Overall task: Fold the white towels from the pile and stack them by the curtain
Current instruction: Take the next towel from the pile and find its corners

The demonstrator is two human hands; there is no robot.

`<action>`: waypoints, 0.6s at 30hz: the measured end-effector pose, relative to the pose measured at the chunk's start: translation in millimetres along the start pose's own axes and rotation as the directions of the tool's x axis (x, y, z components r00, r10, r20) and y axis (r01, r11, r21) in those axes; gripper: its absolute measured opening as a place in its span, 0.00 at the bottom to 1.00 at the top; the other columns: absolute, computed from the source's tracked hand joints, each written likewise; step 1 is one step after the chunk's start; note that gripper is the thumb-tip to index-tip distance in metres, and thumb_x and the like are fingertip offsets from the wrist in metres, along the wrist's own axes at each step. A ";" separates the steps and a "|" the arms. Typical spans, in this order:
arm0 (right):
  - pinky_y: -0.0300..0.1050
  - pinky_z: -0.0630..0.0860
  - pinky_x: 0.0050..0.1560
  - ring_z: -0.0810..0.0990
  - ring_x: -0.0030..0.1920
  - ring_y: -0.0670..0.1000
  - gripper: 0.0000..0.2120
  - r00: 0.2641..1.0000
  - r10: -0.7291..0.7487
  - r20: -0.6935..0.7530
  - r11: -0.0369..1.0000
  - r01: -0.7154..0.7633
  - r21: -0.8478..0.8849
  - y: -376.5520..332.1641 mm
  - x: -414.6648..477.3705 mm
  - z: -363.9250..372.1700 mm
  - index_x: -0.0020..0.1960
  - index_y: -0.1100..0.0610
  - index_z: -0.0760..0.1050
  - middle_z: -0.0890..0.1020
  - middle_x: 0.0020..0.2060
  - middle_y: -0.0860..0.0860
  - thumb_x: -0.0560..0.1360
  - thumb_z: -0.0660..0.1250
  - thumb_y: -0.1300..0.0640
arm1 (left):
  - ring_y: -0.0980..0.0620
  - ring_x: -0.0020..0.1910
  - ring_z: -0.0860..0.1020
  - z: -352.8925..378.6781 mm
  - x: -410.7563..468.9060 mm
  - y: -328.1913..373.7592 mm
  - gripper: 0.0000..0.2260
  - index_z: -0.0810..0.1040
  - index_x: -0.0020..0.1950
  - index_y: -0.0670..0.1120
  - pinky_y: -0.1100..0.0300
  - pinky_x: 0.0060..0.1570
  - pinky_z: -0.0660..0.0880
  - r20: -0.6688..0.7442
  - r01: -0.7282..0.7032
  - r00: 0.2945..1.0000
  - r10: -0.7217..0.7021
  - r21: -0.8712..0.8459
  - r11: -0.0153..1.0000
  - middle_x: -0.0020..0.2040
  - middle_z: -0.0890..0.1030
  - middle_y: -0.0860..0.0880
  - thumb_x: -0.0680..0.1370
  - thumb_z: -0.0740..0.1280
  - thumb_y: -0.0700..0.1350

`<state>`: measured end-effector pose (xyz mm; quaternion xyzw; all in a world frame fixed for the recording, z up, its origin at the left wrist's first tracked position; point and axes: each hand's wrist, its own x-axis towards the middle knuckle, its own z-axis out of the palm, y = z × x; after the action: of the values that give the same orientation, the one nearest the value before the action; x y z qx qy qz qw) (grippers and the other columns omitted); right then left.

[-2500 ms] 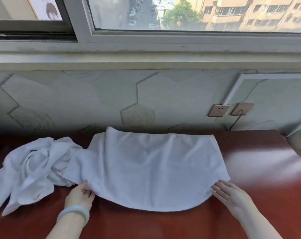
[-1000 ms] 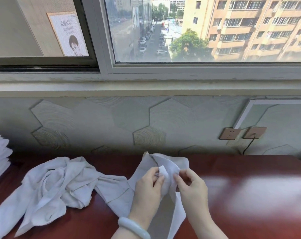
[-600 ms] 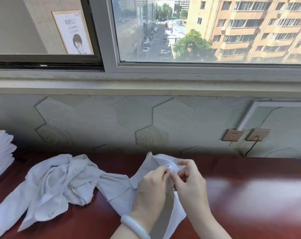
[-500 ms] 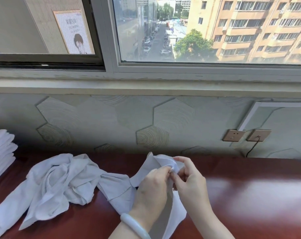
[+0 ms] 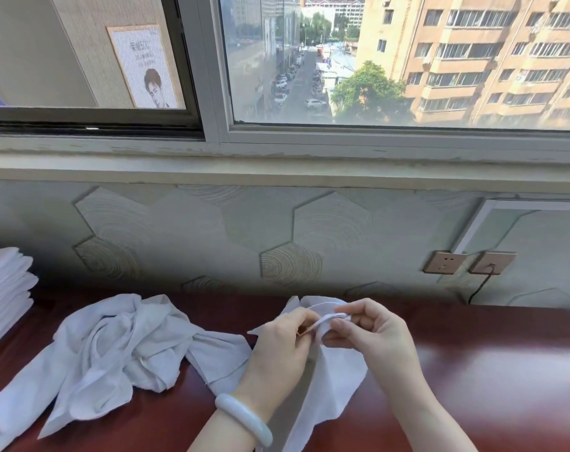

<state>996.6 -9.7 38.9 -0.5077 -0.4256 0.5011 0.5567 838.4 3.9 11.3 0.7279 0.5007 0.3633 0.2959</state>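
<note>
A white towel (image 5: 334, 380) hangs over the dark red table (image 5: 489, 370), lifted by its top edge. My left hand (image 5: 282, 347), with a pale bangle on the wrist, pinches that edge on the left. My right hand (image 5: 375, 334) pinches the same edge close beside it. A crumpled pile of white towels (image 5: 114, 350) lies on the table to the left, touching the lifted towel's lower corner. A stack of folded white towels (image 5: 3, 288) stands at the far left edge.
The table meets a hexagon-patterned wall under a window sill (image 5: 277, 171). Two wall sockets (image 5: 466, 263) sit at the right, one with a black cable running down. Bare table surface stretches to the right of my hands.
The towel lay spread flat with a hand at each lower corner; both hands have since brought it together and lifted it, pinching its top edge. Over the last second my fingers shifted slightly along the edge.
</note>
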 end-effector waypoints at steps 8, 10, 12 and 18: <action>0.46 0.83 0.44 0.84 0.34 0.55 0.12 0.952 -0.151 -0.267 0.956 0.209 0.206 -50.3 21.3 -54.1 0.46 0.65 0.77 0.82 0.33 0.57 0.64 0.73 0.63 | 0.53 0.37 0.78 -29.3 -13.5 -48.2 0.07 0.76 0.44 0.51 0.61 0.35 0.74 0.220 0.517 0.737 -0.639 0.425 0.743 0.38 0.79 0.53 0.71 0.60 0.42; 0.46 0.83 0.45 0.84 0.33 0.54 0.16 0.937 -0.149 -0.317 0.960 0.214 0.180 -55.2 27.7 -76.0 0.46 0.64 0.77 0.82 0.33 0.56 0.61 0.75 0.60 | 0.50 0.30 0.78 -50.5 -2.9 -39.4 0.11 0.79 0.46 0.45 0.62 0.29 0.72 0.241 0.648 0.678 -0.694 0.250 0.720 0.34 0.80 0.47 0.73 0.57 0.38; 0.46 0.83 0.44 0.84 0.33 0.54 0.24 0.931 -0.142 -0.336 0.965 0.206 0.163 -59.1 32.3 -93.5 0.46 0.65 0.77 0.83 0.33 0.55 0.55 0.77 0.55 | 0.45 0.29 0.81 -72.0 15.7 -17.7 0.13 0.80 0.49 0.41 0.61 0.27 0.75 0.299 0.733 0.664 -0.686 -0.074 0.677 0.34 0.82 0.40 0.77 0.56 0.35; 0.43 0.82 0.39 0.85 0.41 0.60 0.34 0.971 -0.130 -0.199 0.979 0.158 0.132 -101.0 40.8 -125.6 0.50 0.68 0.75 0.84 0.38 0.63 0.48 0.80 0.55 | 0.49 0.26 0.78 -126.2 92.7 43.6 0.08 0.79 0.48 0.35 0.61 0.25 0.77 0.093 0.529 0.831 -0.549 -0.435 0.728 0.33 0.80 0.40 0.76 0.62 0.29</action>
<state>1138.3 15.0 122.3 -0.4783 -0.3683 0.4388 0.6656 778.5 85.7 138.2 0.4564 0.6000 0.3811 0.5353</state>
